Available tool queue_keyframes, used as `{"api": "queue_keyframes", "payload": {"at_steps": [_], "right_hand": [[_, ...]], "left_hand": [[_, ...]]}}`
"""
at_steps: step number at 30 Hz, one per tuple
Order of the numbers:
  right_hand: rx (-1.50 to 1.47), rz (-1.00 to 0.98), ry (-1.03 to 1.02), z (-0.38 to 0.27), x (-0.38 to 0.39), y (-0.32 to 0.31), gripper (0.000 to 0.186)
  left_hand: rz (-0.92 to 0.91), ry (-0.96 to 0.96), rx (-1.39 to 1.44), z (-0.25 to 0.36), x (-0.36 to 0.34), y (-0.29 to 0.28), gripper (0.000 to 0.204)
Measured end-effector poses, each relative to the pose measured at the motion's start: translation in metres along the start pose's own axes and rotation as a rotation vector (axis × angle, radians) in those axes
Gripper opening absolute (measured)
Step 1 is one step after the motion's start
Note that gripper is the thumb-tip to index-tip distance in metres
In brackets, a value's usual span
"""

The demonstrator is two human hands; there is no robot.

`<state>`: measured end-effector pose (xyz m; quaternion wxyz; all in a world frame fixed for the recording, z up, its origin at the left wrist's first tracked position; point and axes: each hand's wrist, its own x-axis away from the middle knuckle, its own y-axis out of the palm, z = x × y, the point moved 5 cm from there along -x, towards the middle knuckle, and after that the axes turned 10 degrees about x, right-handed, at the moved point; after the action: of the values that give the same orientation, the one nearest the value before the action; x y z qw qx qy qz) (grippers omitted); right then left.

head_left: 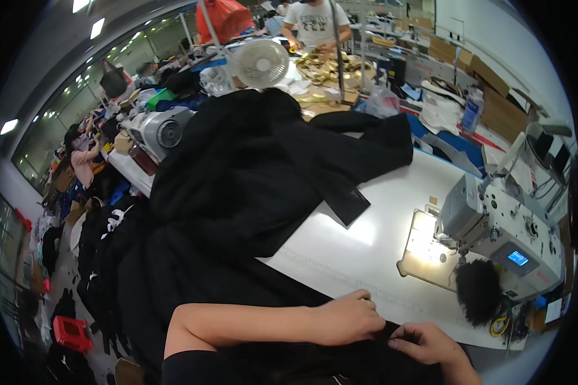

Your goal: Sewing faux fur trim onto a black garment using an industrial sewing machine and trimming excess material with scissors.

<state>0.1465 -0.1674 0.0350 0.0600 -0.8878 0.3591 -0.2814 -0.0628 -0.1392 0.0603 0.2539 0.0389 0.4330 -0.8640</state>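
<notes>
A large black garment point(237, 173) with long sleeves spreads across the left half of the white sewing table and hangs over its near edge toward my lap. My left hand point(347, 319) is closed on black fabric at the table's front edge, its forearm lying across the cloth. Just to its right, my right hand point(427, 343) pinches the same dark fabric between thumb and fingers. A short strip of the cloth shows between the two hands. The sewing machine point(494, 237), lit at its needle plate, stands to the right, apart from both hands.
A black fluffy ball point(478, 292) hangs by the machine head. Behind the garment are a white fan point(262, 64), gold-coloured pieces point(331, 67) and a person at work. Another sewing machine point(164, 131) stands at the left. On the floor sits a red stool point(72, 333) beside heaped dark cloth.
</notes>
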Motion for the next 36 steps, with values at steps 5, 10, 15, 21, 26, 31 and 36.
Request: {"api": "queue_keyframes", "payload": {"at_steps": [5,10,15,21,26,31,36], "right_hand": [[0.117,0.291,-0.060,0.023,0.023,0.002,0.017],[-0.268,0.477,-0.071,0.017,0.026,-0.001,0.017],[-0.451,0.512,-0.013,0.030,0.012,0.000,0.018],[-0.628,0.470,0.008,0.008,-0.005,0.002,0.027],[-0.684,0.521,0.038,0.025,0.013,-0.004,0.022],[-0.495,0.961,-0.272,-0.011,-0.002,-0.023,0.024],[0.179,0.817,-0.544,-0.065,-0.019,0.005,0.033]], "left_hand": [[0.572,-0.473,-0.087,-0.087,0.073,-0.131,0.028],[0.928,-0.659,-0.350,-0.134,0.143,-0.217,0.019],[0.595,-0.472,-0.278,-0.136,0.067,-0.171,0.021],[0.278,-0.644,-0.633,-0.182,0.010,-0.107,0.025],[0.385,-0.333,-0.118,-0.129,-0.008,-0.107,0.014],[0.112,-0.063,-0.113,-0.012,-0.013,-0.062,0.016],[0.094,-0.102,-0.083,0.009,-0.007,-0.044,0.018]]}}
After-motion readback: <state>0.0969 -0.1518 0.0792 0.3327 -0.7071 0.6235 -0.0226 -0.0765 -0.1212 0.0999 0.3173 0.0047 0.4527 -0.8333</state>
